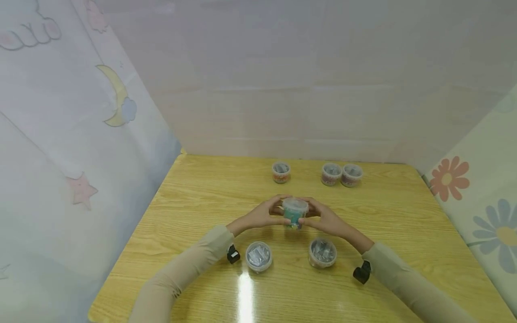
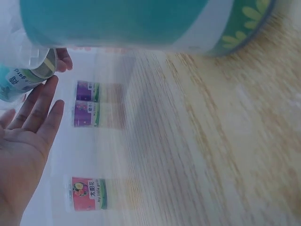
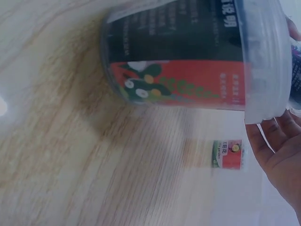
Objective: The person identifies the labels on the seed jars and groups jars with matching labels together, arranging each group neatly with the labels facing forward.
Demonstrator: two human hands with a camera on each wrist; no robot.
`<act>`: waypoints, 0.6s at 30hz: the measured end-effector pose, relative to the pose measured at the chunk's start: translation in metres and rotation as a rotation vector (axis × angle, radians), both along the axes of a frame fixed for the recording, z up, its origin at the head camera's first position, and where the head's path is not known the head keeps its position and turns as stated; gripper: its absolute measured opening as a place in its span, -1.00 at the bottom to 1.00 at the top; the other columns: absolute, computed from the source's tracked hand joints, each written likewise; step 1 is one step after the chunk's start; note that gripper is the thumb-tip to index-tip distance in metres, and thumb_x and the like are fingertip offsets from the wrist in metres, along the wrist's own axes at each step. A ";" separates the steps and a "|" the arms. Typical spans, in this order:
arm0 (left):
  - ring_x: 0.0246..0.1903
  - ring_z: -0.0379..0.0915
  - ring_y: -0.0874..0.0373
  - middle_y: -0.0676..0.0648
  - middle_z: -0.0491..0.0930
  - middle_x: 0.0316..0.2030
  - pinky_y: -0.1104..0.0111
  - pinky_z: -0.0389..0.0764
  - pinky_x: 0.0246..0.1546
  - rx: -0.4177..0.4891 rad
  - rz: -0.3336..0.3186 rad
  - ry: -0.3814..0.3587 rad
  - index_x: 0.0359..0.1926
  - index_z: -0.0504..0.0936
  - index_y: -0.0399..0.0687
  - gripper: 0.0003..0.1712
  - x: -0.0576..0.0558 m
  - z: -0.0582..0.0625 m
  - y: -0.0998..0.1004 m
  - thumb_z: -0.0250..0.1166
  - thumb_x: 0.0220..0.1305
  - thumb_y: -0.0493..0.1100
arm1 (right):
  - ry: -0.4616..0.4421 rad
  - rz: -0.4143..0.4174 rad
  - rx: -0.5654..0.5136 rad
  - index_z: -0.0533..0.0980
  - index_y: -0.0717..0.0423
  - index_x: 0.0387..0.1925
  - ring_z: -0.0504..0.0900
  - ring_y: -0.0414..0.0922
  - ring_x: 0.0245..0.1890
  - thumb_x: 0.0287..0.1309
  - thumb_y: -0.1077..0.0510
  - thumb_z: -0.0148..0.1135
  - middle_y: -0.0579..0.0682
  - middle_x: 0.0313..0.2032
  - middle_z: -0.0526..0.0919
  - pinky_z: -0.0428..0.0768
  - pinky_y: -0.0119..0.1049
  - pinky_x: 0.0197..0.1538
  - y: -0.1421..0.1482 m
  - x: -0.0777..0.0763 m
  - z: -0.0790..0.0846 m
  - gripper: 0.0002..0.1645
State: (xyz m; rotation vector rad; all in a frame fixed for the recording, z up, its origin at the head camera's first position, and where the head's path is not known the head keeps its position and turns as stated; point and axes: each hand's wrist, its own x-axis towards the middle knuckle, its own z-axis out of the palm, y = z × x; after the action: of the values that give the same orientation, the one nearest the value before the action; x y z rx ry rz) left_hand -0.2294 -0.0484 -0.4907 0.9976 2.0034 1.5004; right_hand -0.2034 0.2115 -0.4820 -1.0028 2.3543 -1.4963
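Note:
Both hands hold a teal-labelled plastic tub point(image 1: 294, 214) with a clear lid, upright or nearly so above the middle of the table. My left hand point(image 1: 261, 215) grips its left side, thumb in front and fingers behind. On the opposite side my right hand point(image 1: 329, 222) grips it the same way. Nearer to me stand two lidded tubs, a left tub point(image 1: 259, 256) and a right tub point(image 1: 322, 253), with silvery packets visible through their lids. Close up, the left one has a teal label point(image 2: 113, 23) and the right one a red and black label point(image 3: 202, 84).
Toward the back of the wooden table point(image 1: 210, 188) stands a red-labelled tub point(image 1: 281, 172). Farther right, two purple-labelled tubs, one point(image 1: 331, 174) beside the other point(image 1: 352, 175), stand together. Patterned cloth walls point(image 1: 133, 134) border the table's back and sides.

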 end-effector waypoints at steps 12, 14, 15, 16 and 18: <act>0.03 0.52 0.08 -0.22 0.37 0.17 0.28 0.53 0.11 0.098 -0.012 0.026 0.54 -0.19 0.04 0.16 0.003 0.001 0.004 0.41 0.16 -0.37 | -0.103 0.012 -0.047 0.11 0.18 0.45 0.54 0.06 0.13 0.37 0.23 0.14 0.26 0.20 0.46 0.52 -0.01 0.16 0.000 -0.002 0.009 -0.29; 0.01 0.53 0.09 -0.21 0.37 0.16 0.29 0.54 0.09 0.104 0.008 0.025 0.54 -0.15 0.08 0.14 0.003 0.001 0.004 0.41 0.15 -0.36 | -0.124 0.024 -0.067 0.07 0.18 0.47 0.52 0.10 0.15 0.39 0.23 0.11 0.29 0.22 0.43 0.53 -0.05 0.16 0.000 -0.003 0.008 -0.28; 0.01 0.53 0.08 -0.21 0.37 0.15 0.29 0.55 0.09 0.107 0.018 0.026 0.54 -0.14 0.10 0.14 0.004 0.001 0.005 0.42 0.15 -0.36 | -0.138 0.029 -0.078 0.05 0.19 0.47 0.51 0.12 0.16 0.40 0.23 0.09 0.30 0.23 0.42 0.53 -0.07 0.15 0.000 -0.003 0.007 -0.28; 0.01 0.52 0.07 -0.21 0.36 0.15 0.29 0.55 0.08 0.107 0.030 0.028 0.54 -0.12 0.14 0.14 0.004 0.002 0.005 0.43 0.14 -0.35 | -0.147 0.033 -0.088 0.03 0.20 0.48 0.50 0.14 0.17 0.41 0.24 0.08 0.31 0.23 0.41 0.54 -0.08 0.15 0.000 -0.003 0.007 -0.27; 0.00 0.52 0.07 -0.22 0.35 0.15 0.30 0.55 0.08 0.108 0.051 0.032 0.53 -0.10 0.18 0.13 0.005 0.002 0.005 0.43 0.15 -0.34 | -0.154 0.022 -0.097 -0.01 0.20 0.49 0.51 0.16 0.15 0.41 0.24 0.07 0.31 0.22 0.42 0.56 -0.10 0.12 -0.001 -0.003 0.007 -0.25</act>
State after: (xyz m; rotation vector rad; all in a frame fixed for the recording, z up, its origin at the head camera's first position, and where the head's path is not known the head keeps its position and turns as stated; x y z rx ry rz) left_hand -0.2247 -0.0431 -0.4886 1.0258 2.0018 1.6457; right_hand -0.2061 0.2102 -0.4752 -0.8964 2.1773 -1.6302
